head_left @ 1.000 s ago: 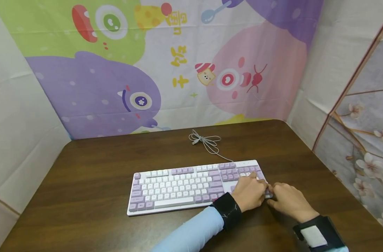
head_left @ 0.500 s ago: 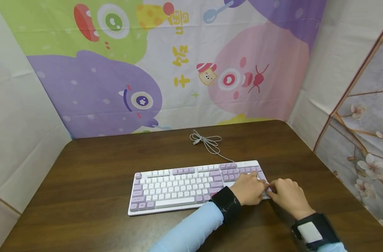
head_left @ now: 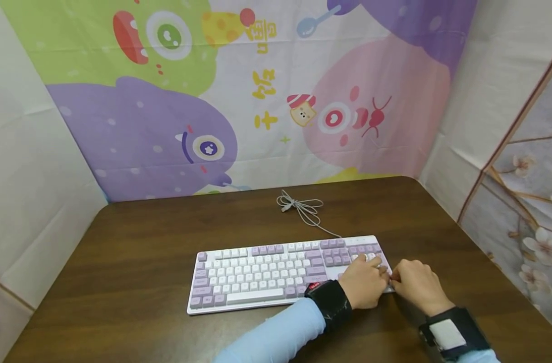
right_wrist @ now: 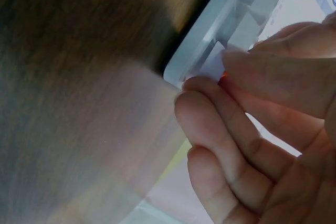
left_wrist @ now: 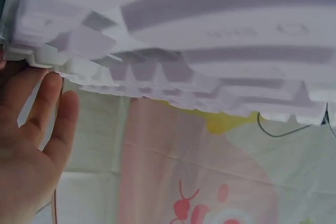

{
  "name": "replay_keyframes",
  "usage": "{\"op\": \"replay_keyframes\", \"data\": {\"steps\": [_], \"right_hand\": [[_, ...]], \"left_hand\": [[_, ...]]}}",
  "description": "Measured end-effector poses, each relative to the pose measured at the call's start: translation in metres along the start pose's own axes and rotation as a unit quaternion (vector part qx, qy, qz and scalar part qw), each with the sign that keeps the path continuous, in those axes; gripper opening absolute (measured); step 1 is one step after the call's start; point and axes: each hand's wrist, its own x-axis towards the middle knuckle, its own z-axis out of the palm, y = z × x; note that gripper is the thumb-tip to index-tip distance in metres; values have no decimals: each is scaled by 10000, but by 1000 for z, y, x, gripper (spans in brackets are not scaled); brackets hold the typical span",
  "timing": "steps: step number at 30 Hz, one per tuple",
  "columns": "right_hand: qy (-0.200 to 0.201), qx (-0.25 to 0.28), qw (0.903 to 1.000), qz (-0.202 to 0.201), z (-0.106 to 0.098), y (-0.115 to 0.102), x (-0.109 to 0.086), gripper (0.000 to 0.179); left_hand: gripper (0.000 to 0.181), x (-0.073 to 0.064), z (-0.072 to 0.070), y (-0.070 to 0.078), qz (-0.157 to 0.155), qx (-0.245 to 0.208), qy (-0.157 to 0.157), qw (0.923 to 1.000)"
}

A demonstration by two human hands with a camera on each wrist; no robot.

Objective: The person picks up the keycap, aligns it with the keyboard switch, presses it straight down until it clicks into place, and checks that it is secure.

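A white keyboard with white and lavender keycaps lies on the brown table in the head view. My left hand lies over its number pad, fingers reaching onto the keys; in the left wrist view the fingers are loosely bent at the key edges. At the lower right corner is my right hand, thumb and forefinger pinching a pale keycap in the right wrist view. A small red-orange spot shows beside that keycap. The other right fingers are curled below the keyboard's corner.
Behind the keyboard lies its bundled white cable, running to the back edge. The wooden table ends at a cartoon-printed cloth at the back. A floral panel stands on the right.
The head view has shifted slightly, so everything sits a little lower and further right. Both hands stay at the keyboard's right end, with small finger movements.
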Motion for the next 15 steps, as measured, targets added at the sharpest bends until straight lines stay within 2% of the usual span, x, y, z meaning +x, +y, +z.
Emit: {"op": "replay_keyframes", "data": {"steps": [8,15], "right_hand": [[-71,-36,10000,24,0,2,0,31],[-102,-14,9999,17,3,2,2,29]], "left_hand": [[31,-3,-4,7,-121,97,205,9997],[32,-4,1,7,-249,-31,298,9992]]}}
